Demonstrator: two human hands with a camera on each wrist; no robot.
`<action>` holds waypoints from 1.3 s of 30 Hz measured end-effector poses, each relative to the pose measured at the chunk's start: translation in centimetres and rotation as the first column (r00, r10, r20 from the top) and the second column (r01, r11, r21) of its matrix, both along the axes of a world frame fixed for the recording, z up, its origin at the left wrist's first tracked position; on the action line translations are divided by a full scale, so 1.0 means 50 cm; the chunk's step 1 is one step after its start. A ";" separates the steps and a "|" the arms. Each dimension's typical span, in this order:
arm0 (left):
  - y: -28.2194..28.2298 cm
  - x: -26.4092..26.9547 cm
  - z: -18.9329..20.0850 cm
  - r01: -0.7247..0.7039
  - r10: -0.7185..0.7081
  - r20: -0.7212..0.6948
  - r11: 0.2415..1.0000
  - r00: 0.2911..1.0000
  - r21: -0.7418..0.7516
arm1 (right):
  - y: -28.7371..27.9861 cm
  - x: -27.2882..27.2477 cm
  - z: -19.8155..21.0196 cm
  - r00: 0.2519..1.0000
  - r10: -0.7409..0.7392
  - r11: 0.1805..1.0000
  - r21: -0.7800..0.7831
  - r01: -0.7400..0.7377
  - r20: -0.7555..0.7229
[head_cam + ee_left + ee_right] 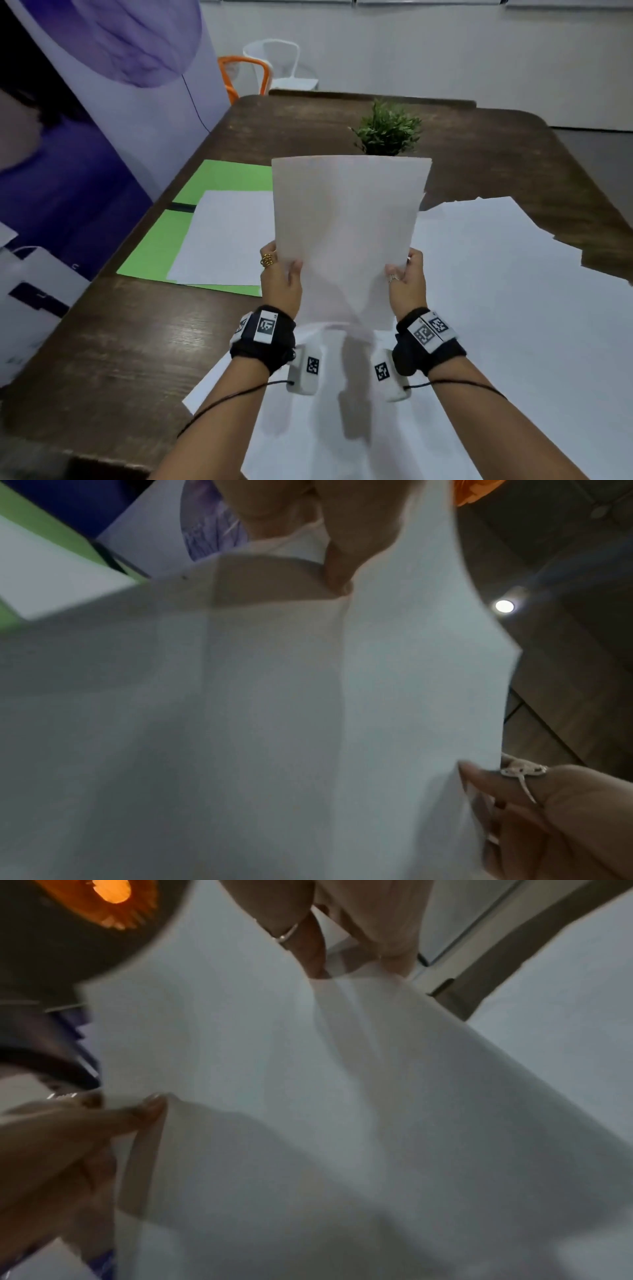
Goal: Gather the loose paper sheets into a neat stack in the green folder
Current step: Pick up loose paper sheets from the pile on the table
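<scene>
I hold a few white paper sheets (346, 233) upright above the table. My left hand (282, 274) grips their left edge and my right hand (404, 277) grips their right edge, thumbs on the near face. The same sheets (308, 710) fill the left wrist view, and the sheets (342, 1096) fill the right wrist view too. The open green folder (150, 257) lies flat at the left with a white stack (222, 243) in it. Several loose sheets (496, 308) are spread over the table at the right and under my arms.
A small green plant (388, 128) stands behind the held sheets. The dark wooden table (113, 342) has a near edge at the bottom left. A purple banner (85, 137) stands at the left, with white boxes (30, 301) below it. Orange and white chairs (270, 68) sit beyond the table.
</scene>
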State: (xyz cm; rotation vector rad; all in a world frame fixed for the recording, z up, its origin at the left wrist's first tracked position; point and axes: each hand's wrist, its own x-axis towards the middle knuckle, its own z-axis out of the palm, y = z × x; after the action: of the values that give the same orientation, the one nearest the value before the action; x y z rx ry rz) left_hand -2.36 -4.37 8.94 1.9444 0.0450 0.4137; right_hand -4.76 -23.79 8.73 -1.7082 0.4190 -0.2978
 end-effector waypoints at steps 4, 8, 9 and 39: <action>0.051 0.075 0.020 -0.051 0.065 -0.130 0.992 0.989 0.112 | 0.024 0.074 -0.002 0.973 0.127 0.971 -0.179 -0.162 -0.191; 0.167 0.143 0.008 -0.035 0.138 -0.309 0.948 0.941 0.316 | 0.108 0.144 -0.036 0.894 0.270 0.916 -0.192 -0.353 -0.358; 0.201 0.158 0.000 -0.033 0.163 -0.350 0.937 0.922 0.349 | 0.136 0.159 -0.044 0.880 0.293 0.906 -0.188 -0.381 -0.374; 0.503 0.494 -0.183 0.045 0.317 -0.723 0.900 0.614 0.433 | 0.460 0.466 -0.161 0.728 0.110 0.900 -0.243 -0.362 -0.676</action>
State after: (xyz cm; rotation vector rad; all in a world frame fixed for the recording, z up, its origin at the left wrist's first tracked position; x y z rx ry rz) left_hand 22.33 20.80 -0.22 2.4207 0.7485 -0.4163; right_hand 18.53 -0.81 0.66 -2.1918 0.6683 0.4744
